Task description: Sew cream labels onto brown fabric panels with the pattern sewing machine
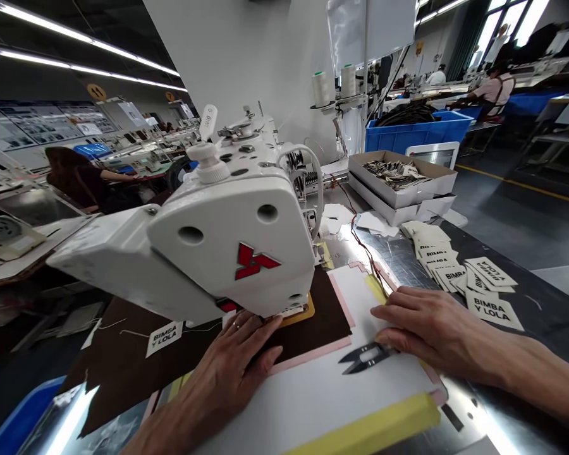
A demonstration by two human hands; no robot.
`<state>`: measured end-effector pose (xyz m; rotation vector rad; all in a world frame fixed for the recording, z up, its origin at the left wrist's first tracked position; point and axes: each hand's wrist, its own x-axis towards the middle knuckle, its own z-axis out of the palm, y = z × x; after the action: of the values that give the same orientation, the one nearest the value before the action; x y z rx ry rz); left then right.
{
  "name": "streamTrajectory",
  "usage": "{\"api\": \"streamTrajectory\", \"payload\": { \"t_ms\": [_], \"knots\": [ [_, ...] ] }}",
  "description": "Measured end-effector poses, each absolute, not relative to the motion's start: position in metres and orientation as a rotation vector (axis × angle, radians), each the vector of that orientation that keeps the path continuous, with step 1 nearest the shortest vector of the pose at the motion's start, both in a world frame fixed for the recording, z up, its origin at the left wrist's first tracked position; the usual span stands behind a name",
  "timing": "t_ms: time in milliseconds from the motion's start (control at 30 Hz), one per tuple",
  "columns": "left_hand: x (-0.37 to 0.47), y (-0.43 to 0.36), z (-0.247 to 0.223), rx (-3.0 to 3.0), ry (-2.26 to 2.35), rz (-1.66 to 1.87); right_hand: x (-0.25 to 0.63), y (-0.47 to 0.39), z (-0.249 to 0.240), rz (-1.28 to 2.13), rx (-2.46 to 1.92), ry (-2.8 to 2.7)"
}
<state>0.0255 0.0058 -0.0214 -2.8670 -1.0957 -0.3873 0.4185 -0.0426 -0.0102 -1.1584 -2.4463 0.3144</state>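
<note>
My left hand (239,357) lies with fingers stretched out on dark brown material (329,303), its fingertips beneath the head of a white sewing machine (232,253). A ring sits on one finger. In my right hand (422,322) is a pair of thread snips (365,357), their blades apart and pointing left over a white template sheet (322,392) edged with pink and yellow strips. Reddish-brown cords (360,237) run back from beside the right fingertips. A white label (164,338) printed "BIMBA Y LOLA" rests on the brown material left of the left hand.
Several printed labels (495,309) are spread on the table to the right. Behind them, a cardboard box (408,199) holds more labels, with a blue crate (417,136) farther back. Thread cones (320,88) stand behind the machine. Other people (495,91) sit at distant tables.
</note>
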Motion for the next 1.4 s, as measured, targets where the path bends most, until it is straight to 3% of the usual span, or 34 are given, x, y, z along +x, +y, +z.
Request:
{"api": "streamTrajectory", "payload": {
  "t_ms": [433, 1167, 1400],
  "knots": [
    [-0.025, -0.019, -0.017, -2.783, -1.167, -0.509, 0.416, -0.046, -0.005, 0.186, -1.095, -2.417],
    [0.040, -0.012, -0.017, -2.963, -1.051, -0.585, 0.389, -0.032, -0.010, 0.223, -1.188, -2.580],
    [0.040, -0.017, -0.006, -3.092, -0.894, -0.592, 0.381, -0.036, -0.007, 0.170, -1.003, -2.657]
  ]
}}
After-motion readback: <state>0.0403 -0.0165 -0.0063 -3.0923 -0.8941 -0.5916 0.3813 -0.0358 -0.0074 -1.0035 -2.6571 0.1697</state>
